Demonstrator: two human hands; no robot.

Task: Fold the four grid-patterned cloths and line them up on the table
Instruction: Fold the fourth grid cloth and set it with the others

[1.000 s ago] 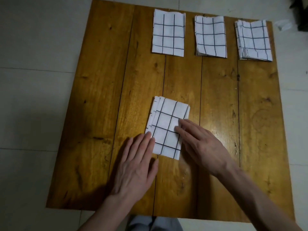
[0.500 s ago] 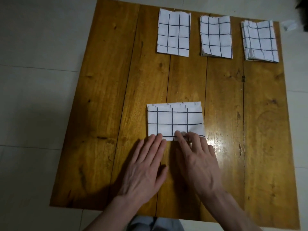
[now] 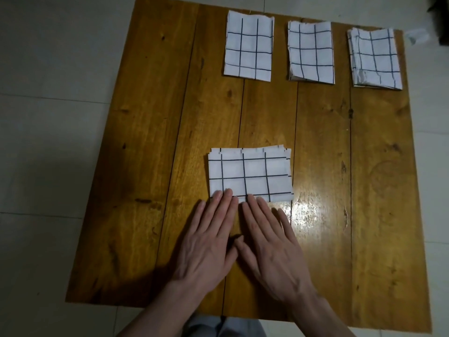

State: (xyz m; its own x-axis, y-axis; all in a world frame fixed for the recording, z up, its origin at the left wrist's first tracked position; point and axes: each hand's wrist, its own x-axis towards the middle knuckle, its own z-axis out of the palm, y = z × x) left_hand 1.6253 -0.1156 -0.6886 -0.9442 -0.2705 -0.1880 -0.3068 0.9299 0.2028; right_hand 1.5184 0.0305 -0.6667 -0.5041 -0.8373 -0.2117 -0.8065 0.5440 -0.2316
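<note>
Three folded white cloths with black grid lines lie in a row along the table's far edge: the left one [image 3: 249, 46], the middle one [image 3: 311, 52] and the right one [image 3: 375, 59]. A fourth folded grid cloth [image 3: 250, 175] lies crosswise at the table's centre, its long side left to right. My left hand [image 3: 209, 242] and my right hand [image 3: 272, 244] lie flat side by side just in front of it, fingers straight, fingertips touching the cloth's near edge.
The wooden plank table [image 3: 150, 142] stands on a pale tiled floor [image 3: 48, 117]. A small white scrap [image 3: 416, 36] lies on the floor past the far right corner, beside a dark object [image 3: 441, 18] at the frame's edge.
The centre cloth was turned from tilted lengthwise to lying crosswise. My hands slid off it toward me and came together; now only the fingertips touch its near edge.
</note>
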